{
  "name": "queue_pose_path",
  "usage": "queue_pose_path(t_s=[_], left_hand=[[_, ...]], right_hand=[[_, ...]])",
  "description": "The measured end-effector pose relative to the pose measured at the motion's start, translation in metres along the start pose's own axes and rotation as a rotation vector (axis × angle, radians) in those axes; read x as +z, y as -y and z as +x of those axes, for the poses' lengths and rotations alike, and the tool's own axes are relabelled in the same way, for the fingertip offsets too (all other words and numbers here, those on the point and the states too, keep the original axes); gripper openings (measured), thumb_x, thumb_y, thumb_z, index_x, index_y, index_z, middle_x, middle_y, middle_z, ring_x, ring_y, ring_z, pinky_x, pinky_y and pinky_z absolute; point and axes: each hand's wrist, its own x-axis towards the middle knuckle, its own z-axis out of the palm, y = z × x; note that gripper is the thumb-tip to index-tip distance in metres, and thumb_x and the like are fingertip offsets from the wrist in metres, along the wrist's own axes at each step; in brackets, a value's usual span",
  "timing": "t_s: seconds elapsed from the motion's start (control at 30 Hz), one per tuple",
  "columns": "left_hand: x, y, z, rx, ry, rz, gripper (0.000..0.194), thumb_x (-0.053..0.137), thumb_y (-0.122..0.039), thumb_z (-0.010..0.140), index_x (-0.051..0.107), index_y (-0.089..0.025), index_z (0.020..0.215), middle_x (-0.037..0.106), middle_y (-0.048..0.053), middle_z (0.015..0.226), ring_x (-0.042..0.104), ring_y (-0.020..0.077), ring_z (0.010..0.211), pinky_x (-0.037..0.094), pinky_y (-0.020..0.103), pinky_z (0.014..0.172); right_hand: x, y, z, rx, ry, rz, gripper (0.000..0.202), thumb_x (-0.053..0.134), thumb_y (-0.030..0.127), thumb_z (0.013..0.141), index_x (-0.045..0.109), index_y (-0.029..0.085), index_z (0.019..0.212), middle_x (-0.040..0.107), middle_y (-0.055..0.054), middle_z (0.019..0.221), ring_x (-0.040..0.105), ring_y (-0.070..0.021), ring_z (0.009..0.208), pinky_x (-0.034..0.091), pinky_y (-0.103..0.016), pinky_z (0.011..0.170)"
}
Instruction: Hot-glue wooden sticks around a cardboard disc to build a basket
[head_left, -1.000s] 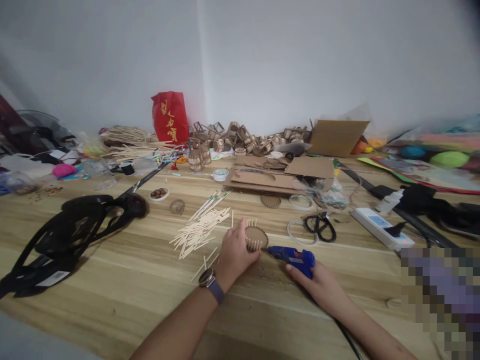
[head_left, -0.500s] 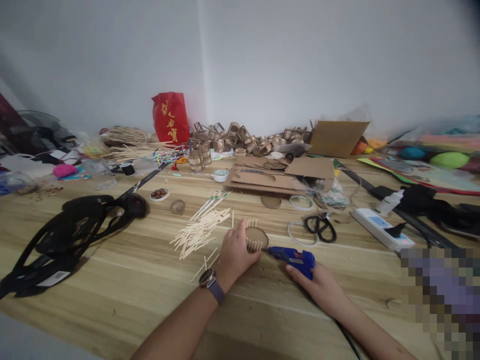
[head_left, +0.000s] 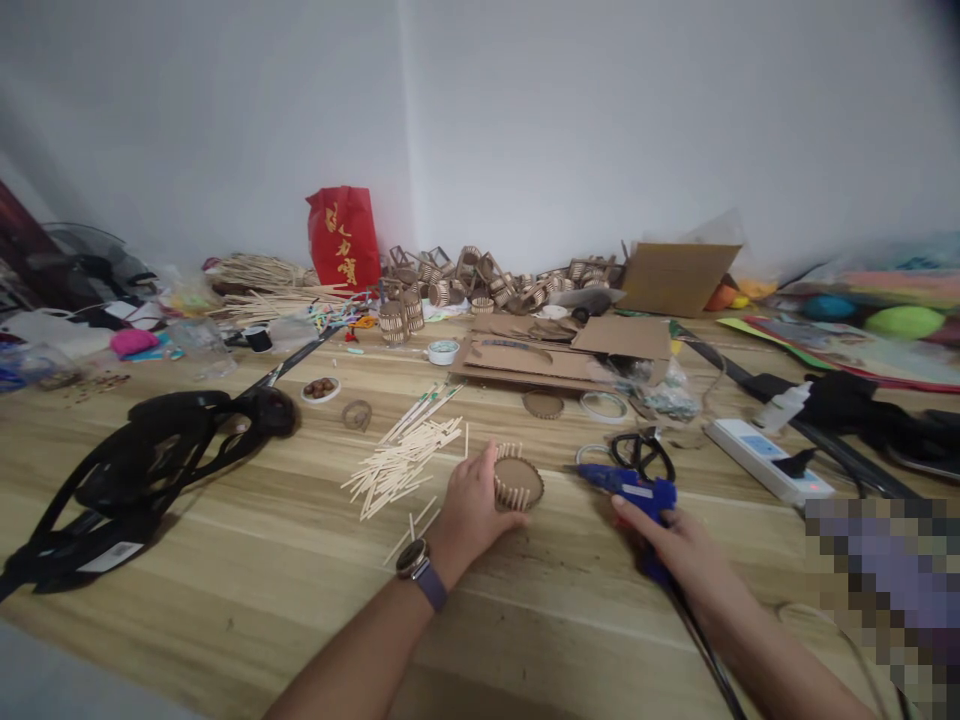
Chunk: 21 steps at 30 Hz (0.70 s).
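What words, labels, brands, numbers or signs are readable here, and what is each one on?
"力": gold, on the red bag; below it, probably "寶"; the character above is too blurred.
Pale label on the blue glue gun: too small.
White sticker on the black strapped object: unreadable.
Blue panel on the white power strip: too small.
No number or brand is clear.

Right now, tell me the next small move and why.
Probably the left hand should fetch one stick from the loose pile beside it. The glue gun, in the right hand, has drawn back from the round base, where its nozzle was just before, and upright sticks line only part of that base's rim.
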Motion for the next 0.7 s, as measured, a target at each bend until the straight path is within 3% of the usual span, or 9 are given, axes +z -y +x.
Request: queue_pose_path(t_s=[0.1, 0.2, 0.27, 0.33, 0.4, 0.47, 0.57, 0.7], left_hand=[[-0.012, 0.003, 0.002, 0.022, -0.053, 0.03, 0.085, 0.073, -0.047, 0.073, 0.032, -0.013, 0.139, 0.049, 0.018, 0.136, 0.045, 0.032, 0.126, 0.037, 0.046, 0.105], [-0.035, 0.007, 0.006, -0.03, -0.124, 0.167, 0.045, 0.057, -0.034, 0.089, 0.048, -0.012, 0.127, 0.061, 0.014, 0.118, 0.054, 0.0277, 0.114, 0.042, 0.041, 0.098], [-0.052, 0.009, 0.008, -0.121, -0.107, 0.334, 0.021, 0.048, -0.023, 0.092, 0.063, -0.015, 0.104, 0.066, 0.011, 0.102, 0.058, 0.0267, 0.103, 0.045, 0.039, 0.091], [-0.066, 0.011, 0.009, -0.25, -0.023, 0.508, 0.024, 0.043, -0.018, 0.092, 0.066, -0.013, 0.092, 0.066, 0.014, 0.095, 0.06, 0.0279, 0.097, 0.046, 0.038, 0.085], [-0.074, 0.014, 0.009, -0.359, 0.091, 0.612, 0.027, 0.041, -0.012, 0.089, 0.067, -0.01, 0.089, 0.066, 0.017, 0.095, 0.061, 0.0288, 0.094, 0.046, 0.036, 0.078], [-0.077, 0.015, 0.008, -0.421, 0.165, 0.64, 0.029, 0.039, -0.005, 0.086, 0.068, -0.008, 0.088, 0.066, 0.018, 0.093, 0.064, 0.0275, 0.089, 0.046, 0.033, 0.073], [-0.076, 0.016, 0.007, -0.438, 0.199, 0.628, 0.032, 0.037, 0.0, 0.083, 0.068, -0.008, 0.088, 0.068, 0.017, 0.091, 0.066, 0.0241, 0.086, 0.045, 0.029, 0.072], [-0.077, 0.015, 0.008, -0.437, 0.218, 0.606, 0.029, 0.04, -0.006, 0.085, 0.069, -0.009, 0.089, 0.069, 0.018, 0.09, 0.066, 0.025, 0.088, 0.046, 0.029, 0.071]], right_hand=[[-0.017, -0.001, 0.012, 0.117, 0.038, 0.289, 0.034, 0.079, 0.045, 0.061, 0.06, 0.017, 0.062, 0.053, 0.003, 0.045, 0.045, -0.009, 0.04, 0.036, -0.019, 0.037], [-0.031, 0.002, 0.018, 0.154, 0.144, 0.467, 0.023, 0.08, 0.032, 0.062, 0.065, 0.018, 0.074, 0.065, -0.002, 0.059, 0.059, -0.0142, 0.051, 0.05, -0.023, 0.046], [-0.037, 0.005, 0.02, 0.149, 0.196, 0.48, 0.018, 0.075, 0.029, 0.066, 0.067, 0.019, 0.078, 0.071, -0.007, 0.072, 0.068, -0.02, 0.065, 0.058, -0.029, 0.06], [-0.04, 0.006, 0.02, 0.135, 0.227, 0.435, 0.017, 0.072, 0.027, 0.066, 0.069, 0.018, 0.08, 0.074, -0.009, 0.079, 0.07, -0.0242, 0.076, 0.06, -0.033, 0.07], [-0.043, 0.005, 0.021, 0.105, 0.242, 0.337, 0.019, 0.074, 0.027, 0.063, 0.069, 0.018, 0.079, 0.074, -0.01, 0.079, 0.071, -0.0252, 0.077, 0.059, -0.035, 0.073], [-0.044, 0.003, 0.023, 0.045, 0.226, 0.178, 0.021, 0.075, 0.032, 0.061, 0.069, 0.017, 0.074, 0.074, -0.01, 0.073, 0.07, -0.0247, 0.068, 0.058, -0.035, 0.065], [-0.047, 0.003, 0.024, -0.056, 0.139, -0.199, 0.031, 0.07, 0.048, 0.064, 0.069, 0.016, 0.066, 0.071, -0.009, 0.06, 0.064, -0.0237, 0.054, 0.05, -0.034, 0.05], [-0.051, 0.011, 0.02, -0.165, 0.023, -0.668, 0.045, 0.053, 0.057, 0.076, 0.069, 0.017, 0.063, 0.07, -0.009, 0.058, 0.064, -0.0263, 0.053, 0.042, -0.033, 0.049]])
